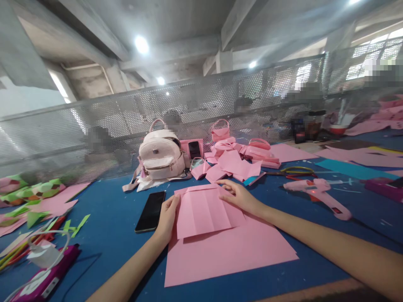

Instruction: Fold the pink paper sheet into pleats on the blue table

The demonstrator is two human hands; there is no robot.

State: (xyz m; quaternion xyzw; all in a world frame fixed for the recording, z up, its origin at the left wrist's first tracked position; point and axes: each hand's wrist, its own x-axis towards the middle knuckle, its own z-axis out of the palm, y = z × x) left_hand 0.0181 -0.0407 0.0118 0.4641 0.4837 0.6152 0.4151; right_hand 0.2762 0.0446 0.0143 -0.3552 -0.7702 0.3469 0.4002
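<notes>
A creased sheet of pink paper (201, 212) is held up at a slight tilt above a larger flat pink sheet (229, 260) on the blue table. My left hand (168, 216) pinches its left edge, thumb on top. At the upper right corner, my right hand (234, 195) grips the same sheet with bent fingers. Vertical fold lines run down the creased sheet, and its top edge has a narrow fold. Just left of my left hand lies a black smartphone (151, 212).
A pink hot glue gun (317, 191) lies right of my right arm. Behind are a cream backpack (162, 157) and a heap of pink paper pieces (233, 161). A purple power strip (50, 277) with a white charger sits front left. A perforated metal screen (195, 105) stands behind the table.
</notes>
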